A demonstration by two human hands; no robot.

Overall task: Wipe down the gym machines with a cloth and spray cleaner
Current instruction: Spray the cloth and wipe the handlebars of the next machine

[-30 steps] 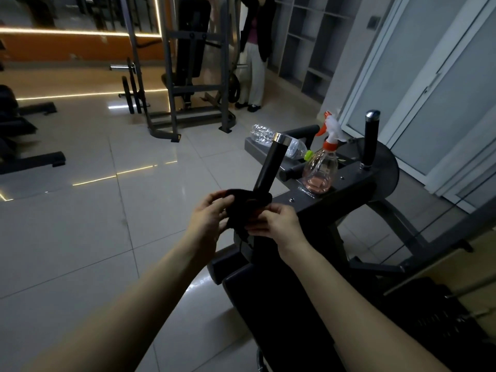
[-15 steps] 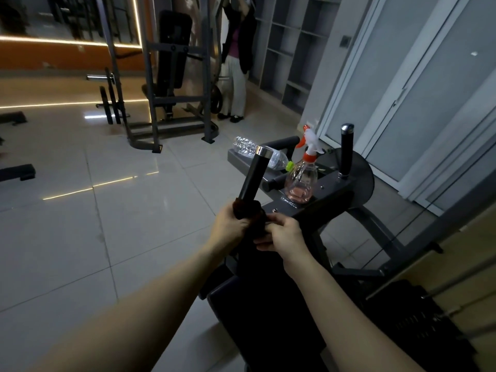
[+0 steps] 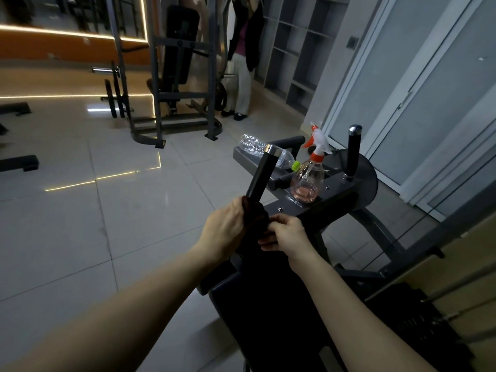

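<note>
A dark cloth (image 3: 256,214) is wrapped around the lower end of the machine's near black handle (image 3: 261,174), which has a chrome cap. My left hand (image 3: 224,230) grips the cloth around the handle from the left. My right hand (image 3: 285,233) pinches the cloth's loose end just to the right. A clear spray bottle (image 3: 308,181) with pink liquid and an orange-white trigger stands on the machine's grey plate (image 3: 349,185). A second black handle (image 3: 353,153) rises behind it.
An empty plastic water bottle (image 3: 264,150) lies on the plate's far end. The machine's black seat pad (image 3: 268,312) is below my arms. A weight rack (image 3: 171,76) and a standing person (image 3: 243,57) are across the tiled floor. Glass doors (image 3: 429,84) are on the right.
Both hands have closed the cloth around the base of the near handle, from holding it loosely in front of it. The view has shifted slightly.
</note>
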